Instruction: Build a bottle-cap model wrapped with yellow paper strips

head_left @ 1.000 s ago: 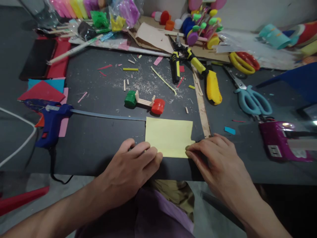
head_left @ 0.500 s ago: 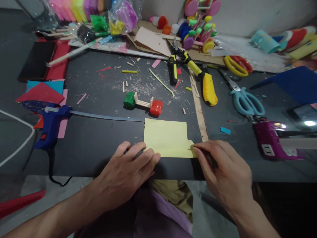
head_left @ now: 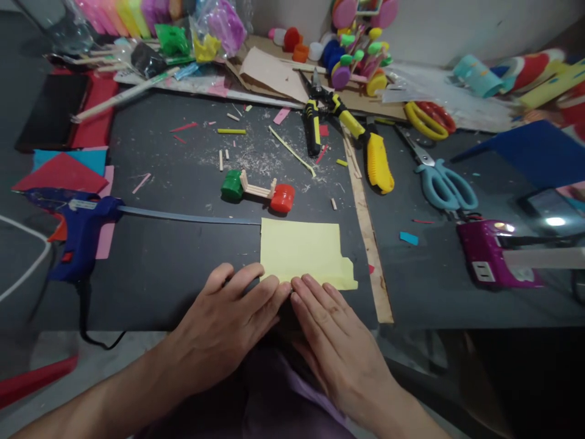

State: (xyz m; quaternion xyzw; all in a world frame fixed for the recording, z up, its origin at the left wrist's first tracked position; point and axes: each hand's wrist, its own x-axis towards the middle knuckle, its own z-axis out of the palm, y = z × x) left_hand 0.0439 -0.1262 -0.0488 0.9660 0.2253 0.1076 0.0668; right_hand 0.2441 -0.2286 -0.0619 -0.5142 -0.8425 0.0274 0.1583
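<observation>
A yellow sheet of paper [head_left: 299, 247] lies flat near the table's front edge, with a small notched tab at its right end. My left hand [head_left: 231, 308] is on its lower left corner, fingers bent and closed over the edge; something dark shows between them, too hidden to name. My right hand [head_left: 336, 338] rests on the lower edge with its fingers stretched out flat, fingertips close to those of my left hand. A thin grey strip [head_left: 192, 217] runs from the blue glue gun [head_left: 80, 225] to the paper's upper left corner.
Beyond the paper sits a small green-and-red wheeled piece [head_left: 258, 191] with wooden sticks. Yellow-handled pliers [head_left: 313, 128], a yellow cutter [head_left: 379, 164], blue scissors [head_left: 441, 183] and a purple device [head_left: 484, 253] lie to the right. Scraps and dust litter the middle.
My right hand has left the tab at the paper's right end and moved left, its pinch opened into flat fingers beside my left hand. The view has shifted slightly.
</observation>
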